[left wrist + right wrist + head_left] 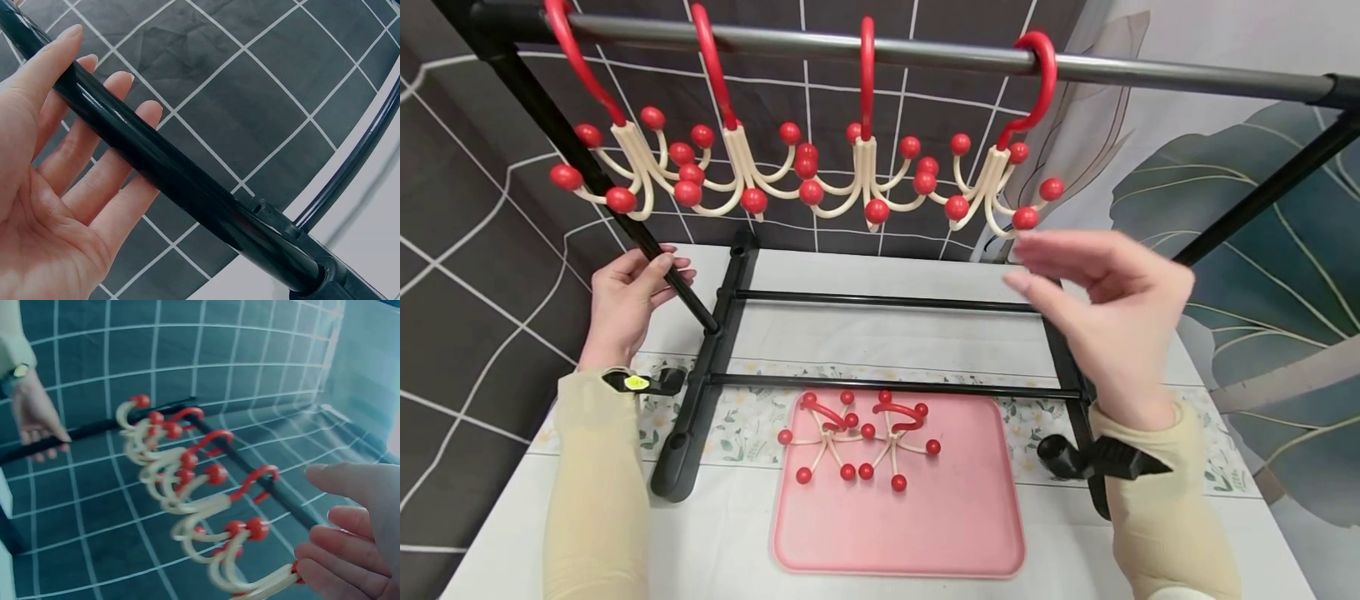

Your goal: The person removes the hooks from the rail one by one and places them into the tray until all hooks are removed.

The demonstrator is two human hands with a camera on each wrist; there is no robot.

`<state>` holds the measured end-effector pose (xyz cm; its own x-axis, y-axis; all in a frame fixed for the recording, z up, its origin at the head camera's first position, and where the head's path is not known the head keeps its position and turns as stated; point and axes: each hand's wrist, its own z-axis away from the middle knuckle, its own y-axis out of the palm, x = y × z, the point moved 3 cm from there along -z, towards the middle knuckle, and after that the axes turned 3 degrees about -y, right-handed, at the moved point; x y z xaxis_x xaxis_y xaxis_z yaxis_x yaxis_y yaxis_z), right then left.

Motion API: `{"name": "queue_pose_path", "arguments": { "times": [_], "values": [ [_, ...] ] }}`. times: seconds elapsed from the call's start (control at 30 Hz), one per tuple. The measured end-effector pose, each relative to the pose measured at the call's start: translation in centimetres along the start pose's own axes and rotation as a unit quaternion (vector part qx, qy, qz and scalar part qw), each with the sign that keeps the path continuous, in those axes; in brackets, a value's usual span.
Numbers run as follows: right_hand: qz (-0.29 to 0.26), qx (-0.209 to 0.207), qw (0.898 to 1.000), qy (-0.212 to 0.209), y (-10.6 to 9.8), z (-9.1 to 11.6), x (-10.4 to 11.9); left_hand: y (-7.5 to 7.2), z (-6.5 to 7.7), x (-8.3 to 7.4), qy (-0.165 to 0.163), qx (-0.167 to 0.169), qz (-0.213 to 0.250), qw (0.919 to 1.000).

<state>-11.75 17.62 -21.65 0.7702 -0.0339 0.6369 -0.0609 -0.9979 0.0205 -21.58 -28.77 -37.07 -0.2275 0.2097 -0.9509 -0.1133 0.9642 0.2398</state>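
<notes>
Several cream multi-arm hangers with red hooks and red ball tips hang along the rack's top bar. The right hand is raised just below the rightmost hanger, thumb and fingers apart, holding nothing. In the right wrist view its fingers are close to that hanger's red hook. My left hand holds the rack's black left post, thumb on one side and fingers behind it. In the left wrist view the fingers lie fairly straight under the post, the palm off it.
A pink tray lies on the table in front of the rack, with two more such hangers at its upper left. Black crossbars join the rack's feet. Dark grid-patterned cloth stands behind and left; a leaf-patterned curtain hangs at right.
</notes>
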Motion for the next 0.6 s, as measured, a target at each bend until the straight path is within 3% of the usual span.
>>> {"name": "queue_pose_path", "arguments": {
  "times": [0.23, 0.4, 0.47, 0.6],
  "values": [
    [0.019, -0.066, 0.997, -0.028, -1.1, -4.4, -0.2, 0.1, -0.1, -0.1, -0.004, -0.001, 0.004, 1.0000],
    [0.137, -0.059, 0.988, -0.032, -1.6, -6.7, -0.7, 0.1, -0.1, -0.2, -0.005, -0.002, -0.002, 1.0000],
    [0.171, -0.059, 0.984, -0.011, -1.5, -7.4, -0.9, 0.1, -0.1, -0.2, -0.005, -0.003, -0.007, 1.0000],
    [0.171, -0.067, 0.982, 0.043, -0.8, -8.3, -1.0, 0.0, 0.0, -0.1, -0.006, -0.006, -0.009, 0.9999]
  ]
}}
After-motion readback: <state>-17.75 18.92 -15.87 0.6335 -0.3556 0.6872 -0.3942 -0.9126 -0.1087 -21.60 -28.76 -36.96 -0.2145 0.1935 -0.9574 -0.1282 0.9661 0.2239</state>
